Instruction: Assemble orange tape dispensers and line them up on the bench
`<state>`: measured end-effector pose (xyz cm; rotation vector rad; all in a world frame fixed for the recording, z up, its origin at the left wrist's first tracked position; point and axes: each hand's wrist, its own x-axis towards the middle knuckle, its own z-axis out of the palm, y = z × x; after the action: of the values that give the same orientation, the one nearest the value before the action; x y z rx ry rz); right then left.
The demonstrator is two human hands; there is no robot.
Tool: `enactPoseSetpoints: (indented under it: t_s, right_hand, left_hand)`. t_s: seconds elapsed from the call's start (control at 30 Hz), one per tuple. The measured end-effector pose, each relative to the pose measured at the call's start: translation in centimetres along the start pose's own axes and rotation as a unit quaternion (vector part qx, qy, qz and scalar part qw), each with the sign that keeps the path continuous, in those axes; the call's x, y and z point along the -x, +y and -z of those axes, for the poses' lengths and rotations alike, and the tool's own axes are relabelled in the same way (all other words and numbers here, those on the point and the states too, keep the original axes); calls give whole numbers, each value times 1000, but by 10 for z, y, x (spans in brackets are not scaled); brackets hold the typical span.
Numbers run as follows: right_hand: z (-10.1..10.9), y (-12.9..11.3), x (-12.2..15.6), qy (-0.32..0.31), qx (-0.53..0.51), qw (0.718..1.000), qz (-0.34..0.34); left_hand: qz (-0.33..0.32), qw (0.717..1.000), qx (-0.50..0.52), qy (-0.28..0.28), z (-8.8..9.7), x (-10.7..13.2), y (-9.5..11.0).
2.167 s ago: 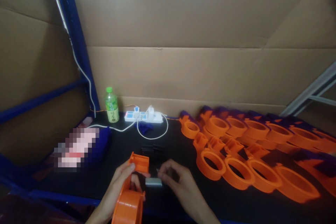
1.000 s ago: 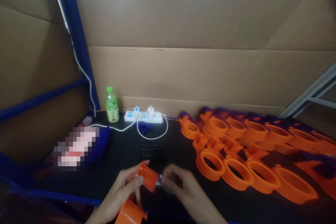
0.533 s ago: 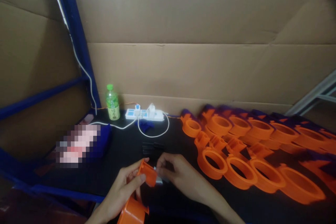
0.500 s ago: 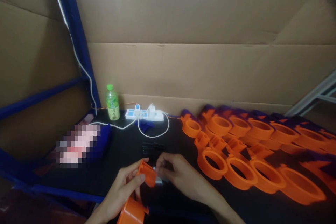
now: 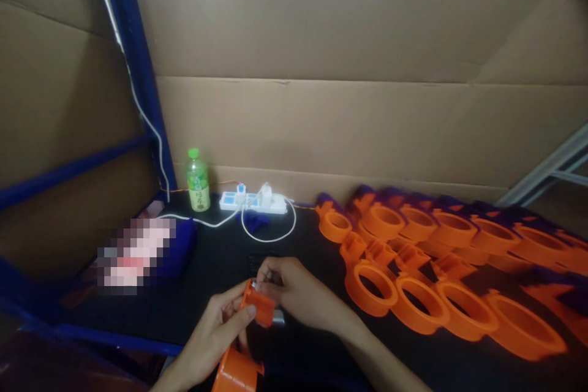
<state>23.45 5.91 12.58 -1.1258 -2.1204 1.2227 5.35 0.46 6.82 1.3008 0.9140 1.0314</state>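
Note:
My left hand (image 5: pixel 212 332) is closed around an orange plastic part (image 5: pixel 263 309), thumb on its near face. The part has a boxy upper end, and below my fingers a round orange ring section (image 5: pixel 235 373) shows, cut off by the lower frame edge. From the right, my right hand (image 5: pixel 296 294) pinches a small whitish piece (image 5: pixel 254 285) at the top edge of the boxy end. Its exact kind is too small to make out. A silver-grey object (image 5: pixel 278 318) shows just right of the orange part, partly hidden.
Rows of similar orange ringed parts (image 5: pixel 420 306) fill the right side, some with purple pieces. Behind my hands are black items (image 5: pixel 257 260), a white power strip (image 5: pixel 275 203) with cables and a green bottle (image 5: pixel 198 187). A blue object (image 5: pixel 181 251) lies left. Cardboard walls (image 5: pixel 321 128) enclose the table.
My right hand has moved left and slightly up, bringing the small whitish piece from the orange part's right side to its top edge. My left hand stays almost in place.

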Motion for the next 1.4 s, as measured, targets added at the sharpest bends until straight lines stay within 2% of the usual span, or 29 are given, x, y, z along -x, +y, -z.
enactPoseSetpoints:
  t_s: [0.27,0.37,0.43,0.5,0.6,0.7,0.83,1.03,1.2,1.4]
  right_hand:
    - [-4,2,-6,0,-17,1000,13]
    - [0,-2,-6,-1,-10,1000,21]
    - [8,-3,-4,28,20,999,30]
    - [17,-2,0,88,69,993,29]
    - [31,9,11,153,148,977,11]
    - [36,27,24,157,219,963,-9]
    - [29,46,32,161,299,940,-33]
    - [18,56,29,142,367,918,-44]
    - [21,58,30,145,348,924,-64]
    - [30,56,39,165,213,962,-54]
  left_hand:
    - [3,1000,-15,2,2,-3,-13]
    - [9,999,9,31,-1,-1,-12]
    - [11,998,33,57,-2,0,-10]
    - [10,996,56,74,-2,-1,-7]
    - [21,989,108,103,0,-3,-1]
    - [29,984,133,117,0,-4,2]
    - [22,980,152,127,-2,-3,1]
    - [26,980,148,129,-2,-2,0]
    - [24,981,143,132,-2,-3,-2]
    - [20,981,144,131,-2,-4,-7]
